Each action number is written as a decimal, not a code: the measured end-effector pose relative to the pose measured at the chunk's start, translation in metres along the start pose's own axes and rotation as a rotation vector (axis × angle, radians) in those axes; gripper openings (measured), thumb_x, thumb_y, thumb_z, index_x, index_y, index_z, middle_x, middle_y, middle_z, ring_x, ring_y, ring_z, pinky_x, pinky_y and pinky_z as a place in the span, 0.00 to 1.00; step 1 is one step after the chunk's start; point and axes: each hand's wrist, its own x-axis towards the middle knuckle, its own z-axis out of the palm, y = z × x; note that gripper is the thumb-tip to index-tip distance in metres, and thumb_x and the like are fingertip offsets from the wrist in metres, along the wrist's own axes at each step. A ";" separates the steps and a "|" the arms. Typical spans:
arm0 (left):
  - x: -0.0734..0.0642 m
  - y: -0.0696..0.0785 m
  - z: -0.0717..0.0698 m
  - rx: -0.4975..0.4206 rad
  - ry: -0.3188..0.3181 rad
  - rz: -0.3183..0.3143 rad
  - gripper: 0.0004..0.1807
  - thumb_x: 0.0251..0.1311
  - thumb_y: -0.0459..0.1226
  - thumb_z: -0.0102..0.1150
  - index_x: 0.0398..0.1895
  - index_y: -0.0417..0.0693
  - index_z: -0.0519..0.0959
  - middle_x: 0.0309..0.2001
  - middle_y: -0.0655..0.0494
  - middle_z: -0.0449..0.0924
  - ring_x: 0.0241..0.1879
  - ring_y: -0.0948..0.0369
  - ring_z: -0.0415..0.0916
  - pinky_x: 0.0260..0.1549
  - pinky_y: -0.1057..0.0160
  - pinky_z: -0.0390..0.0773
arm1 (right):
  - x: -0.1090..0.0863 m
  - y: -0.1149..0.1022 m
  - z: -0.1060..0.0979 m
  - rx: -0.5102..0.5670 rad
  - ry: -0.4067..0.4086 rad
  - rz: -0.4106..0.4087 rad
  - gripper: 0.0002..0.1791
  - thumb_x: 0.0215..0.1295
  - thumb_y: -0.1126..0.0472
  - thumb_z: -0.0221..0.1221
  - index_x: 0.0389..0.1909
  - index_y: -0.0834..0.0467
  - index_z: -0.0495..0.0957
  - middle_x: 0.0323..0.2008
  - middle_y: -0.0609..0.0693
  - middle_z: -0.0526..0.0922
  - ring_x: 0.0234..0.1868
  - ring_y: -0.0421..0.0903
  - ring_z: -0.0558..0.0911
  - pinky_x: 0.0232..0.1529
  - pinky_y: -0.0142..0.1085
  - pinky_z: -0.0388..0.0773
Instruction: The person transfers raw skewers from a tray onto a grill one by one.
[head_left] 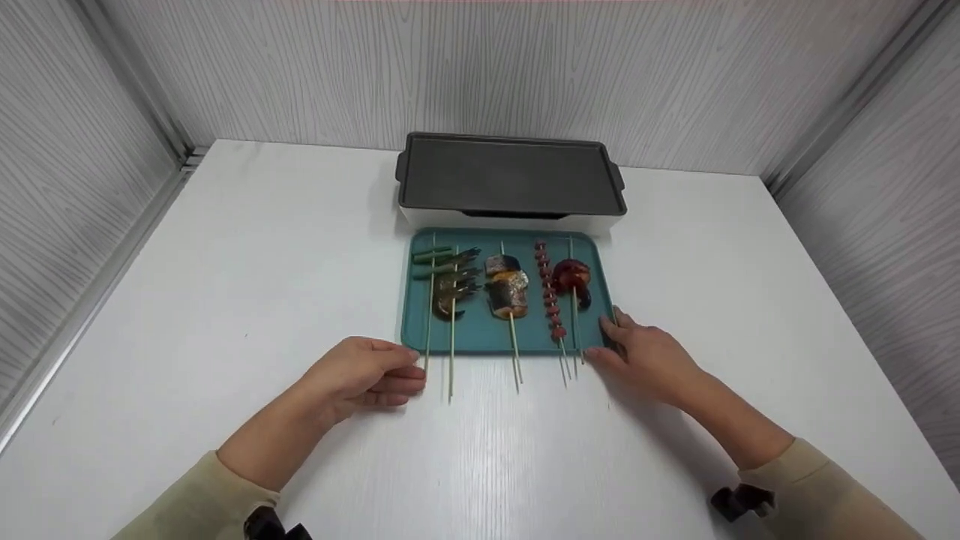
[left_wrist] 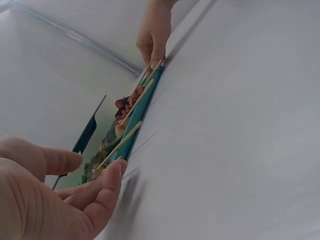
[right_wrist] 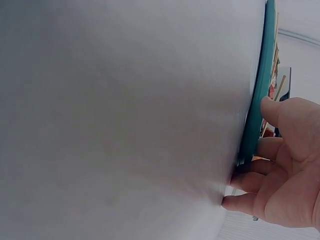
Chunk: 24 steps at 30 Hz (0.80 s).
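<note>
A teal tray (head_left: 499,341) lies on the white table, bearing several skewers with thin sticks over its near edge. At left are green pieces (head_left: 431,256) and a brown curled piece (head_left: 445,292); dark-skinned chunks (head_left: 508,291) fill the middle. Small red pieces (head_left: 550,300) and a glossy red-brown piece (head_left: 571,276) are at right. My left hand (head_left: 367,375) is by the near left corner, its thumb and fingers apart in the left wrist view. My right hand (head_left: 645,356) grips the near right corner, thumb against the rim (right_wrist: 259,107), fingers around the side; some fingertips are hidden.
Directly behind the tray stands a flat dark griddle plate (head_left: 510,176) on a white base, with a handle at each end. Pale wood-grain panels (head_left: 487,67) border the table at the back and both sides. White tabletop (head_left: 247,285) extends left and right of the tray.
</note>
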 end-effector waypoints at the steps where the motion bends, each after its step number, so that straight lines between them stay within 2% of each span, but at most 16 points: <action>1: 0.002 0.000 0.001 -0.013 -0.010 -0.017 0.21 0.74 0.36 0.63 0.63 0.30 0.78 0.45 0.45 0.90 0.43 0.56 0.90 0.42 0.60 0.88 | 0.000 0.000 0.000 0.001 -0.001 0.002 0.40 0.81 0.43 0.57 0.76 0.71 0.65 0.76 0.73 0.63 0.72 0.71 0.71 0.69 0.61 0.70; 4: 0.008 -0.003 0.002 -0.046 -0.044 -0.044 0.19 0.74 0.36 0.64 0.60 0.30 0.79 0.44 0.44 0.90 0.44 0.54 0.90 0.41 0.60 0.88 | 0.001 -0.001 -0.002 0.000 -0.003 0.007 0.39 0.81 0.43 0.57 0.76 0.70 0.65 0.75 0.74 0.63 0.72 0.71 0.71 0.69 0.61 0.71; 9: 0.014 -0.006 0.005 -0.085 -0.085 -0.050 0.19 0.73 0.35 0.64 0.59 0.29 0.78 0.44 0.45 0.90 0.43 0.55 0.90 0.41 0.61 0.88 | 0.002 -0.002 -0.003 -0.002 -0.008 0.017 0.40 0.80 0.42 0.57 0.77 0.70 0.65 0.76 0.73 0.63 0.71 0.71 0.72 0.68 0.61 0.72; 18: 0.017 -0.003 0.008 -0.115 -0.045 -0.050 0.18 0.72 0.32 0.66 0.59 0.30 0.80 0.44 0.45 0.89 0.41 0.57 0.90 0.43 0.60 0.88 | 0.001 0.000 -0.001 0.015 -0.002 0.012 0.40 0.80 0.43 0.58 0.76 0.71 0.66 0.76 0.73 0.63 0.70 0.70 0.73 0.67 0.60 0.73; 24: 0.011 0.000 0.007 -0.114 -0.036 -0.017 0.18 0.72 0.31 0.66 0.60 0.29 0.81 0.45 0.43 0.89 0.39 0.57 0.89 0.42 0.61 0.88 | 0.002 0.000 0.001 0.001 0.010 -0.004 0.40 0.79 0.44 0.59 0.75 0.72 0.67 0.75 0.73 0.64 0.68 0.70 0.75 0.66 0.60 0.75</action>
